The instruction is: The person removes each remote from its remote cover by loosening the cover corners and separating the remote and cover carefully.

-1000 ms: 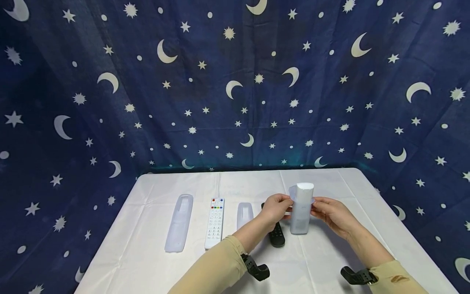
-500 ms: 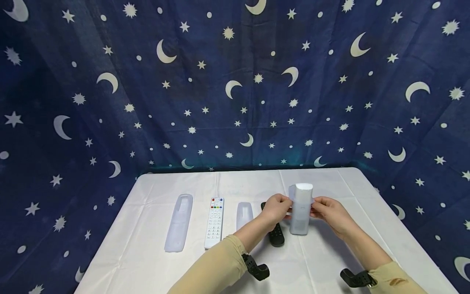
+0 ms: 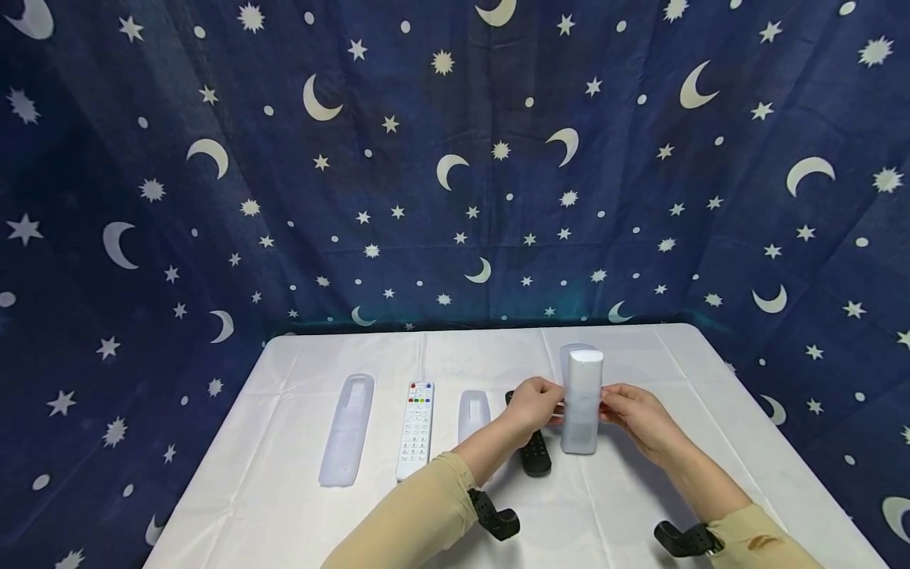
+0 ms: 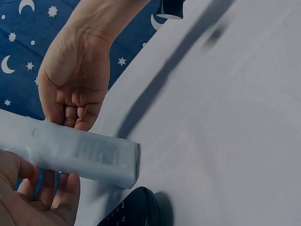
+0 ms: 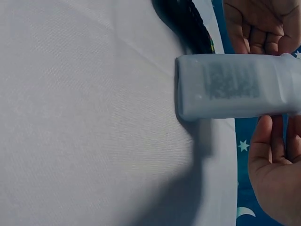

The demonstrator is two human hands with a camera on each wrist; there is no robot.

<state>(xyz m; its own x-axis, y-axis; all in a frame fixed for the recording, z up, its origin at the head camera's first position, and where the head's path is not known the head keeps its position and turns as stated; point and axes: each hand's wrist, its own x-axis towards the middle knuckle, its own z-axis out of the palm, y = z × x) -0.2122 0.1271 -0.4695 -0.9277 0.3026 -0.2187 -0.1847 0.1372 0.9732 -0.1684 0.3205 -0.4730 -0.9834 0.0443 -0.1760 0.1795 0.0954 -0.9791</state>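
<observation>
Landmark: black remote [image 3: 536,458], on the white worktop [image 3: 270,514]. Nearest the wearer: tan sleeves [image 3: 398,521], below it to left and right. Left of it lie a keypad remote [image 3: 415,433] and, further out, a long translucent cover [image 3: 346,433]; between keypad remote and landmark, a small cover [image 3: 474,412]. Left hand [image 3: 529,405] hides the landmark's middle; right hand [image 3: 641,419] well to its right. Fingers of both pinch opposite edges of a translucent case [image 3: 580,431] just right of the landmark, upright around a white remote [image 3: 586,361] whose top protrudes. Base contact with worktop: cannot tell. Farthest, beyond the landmark: blue moon-and-star curtain [image 3: 398,182].
</observation>
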